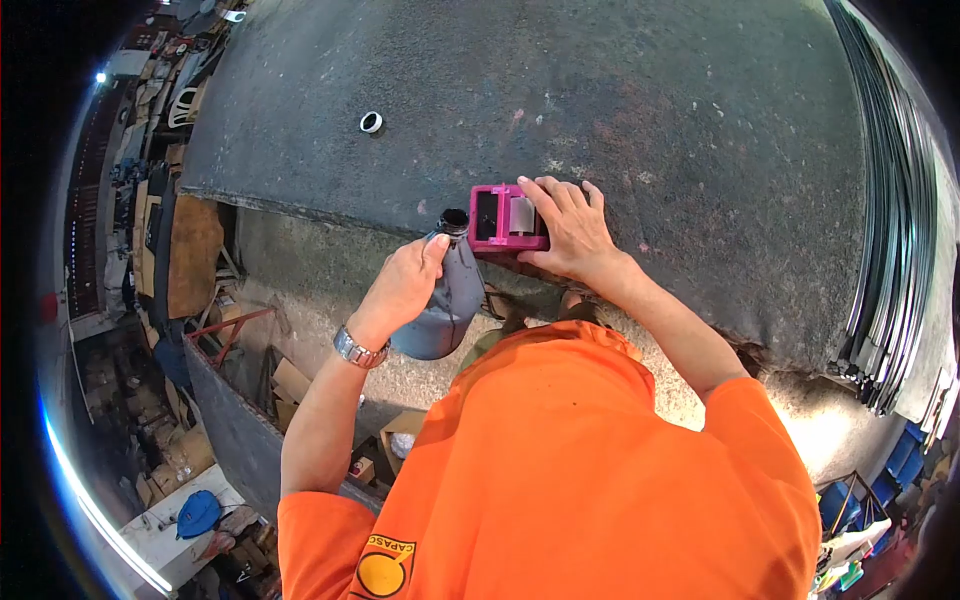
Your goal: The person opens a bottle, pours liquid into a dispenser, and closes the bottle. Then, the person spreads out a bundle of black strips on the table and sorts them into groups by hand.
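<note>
While the left hand (pixel 405 283) gripped a bottle (pixel 440 322) near its neck, the right hand (pixel 577 225) clasped a box (pixel 503 216) at its right end. Bottle: dark-smeared, was held at the near edge of the table (pixel 720 180), its open mouth just beside the box's left side. Box: pink, divided, sat at that edge. Also recorded: one white ring (pixel 371 122), lay farther back; dark strips (pixel 885 230), lay along the right.
</note>
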### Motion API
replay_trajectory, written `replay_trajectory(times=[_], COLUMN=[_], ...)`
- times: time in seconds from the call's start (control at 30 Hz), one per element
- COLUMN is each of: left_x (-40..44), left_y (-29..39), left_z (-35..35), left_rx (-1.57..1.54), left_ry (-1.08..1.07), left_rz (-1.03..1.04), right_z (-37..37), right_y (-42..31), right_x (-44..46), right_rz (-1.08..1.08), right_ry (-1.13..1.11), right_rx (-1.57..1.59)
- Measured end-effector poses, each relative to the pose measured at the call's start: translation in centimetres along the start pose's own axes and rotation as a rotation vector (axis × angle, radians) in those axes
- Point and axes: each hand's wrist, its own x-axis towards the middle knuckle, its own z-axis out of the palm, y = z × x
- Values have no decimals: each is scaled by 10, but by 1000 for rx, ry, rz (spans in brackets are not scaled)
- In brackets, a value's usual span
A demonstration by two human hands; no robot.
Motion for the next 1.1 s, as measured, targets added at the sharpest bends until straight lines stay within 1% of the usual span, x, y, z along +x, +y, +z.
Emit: replay_trajectory(times=[0.07,0.37,0.47,0.57,0.67,0.7,0.8,0.93,1.0,1.1], left_x=[-1,-18,-26,-34,-47,-51,-60,-68,-70,-70], left_y=[1,-3,-5,-20,-27,-30,-41,-65,-80,-106], left_z=[-3,-10,-14,-20,-29,-33,-52,-89,-113,-148], left_rx=[-79,-135,-187,-296,-500,-535,-621,-704,-752,-823], left_ry=[8,115,140,183,199,205,239,249,239,218], left_rz=[-34,36,36,1,-96,-114,-139,-136,-110,-31], right_z=[2,8,9,14,19,17,-6,-32,-31,-14], right_y=[0,-9,-13,-18,-21,-24,-46,-93,-119,-160], right_x=[3,3,4,0,-4,-5,-13,-15,-2,32], right_rz=[9,77,114,143,168,188,231,121,43,-8], right_ry=[-2,28,35,76,94,62,120,208,243,231], right_rx=[4,-23,17,9,14,-6,-15,35,53,41])
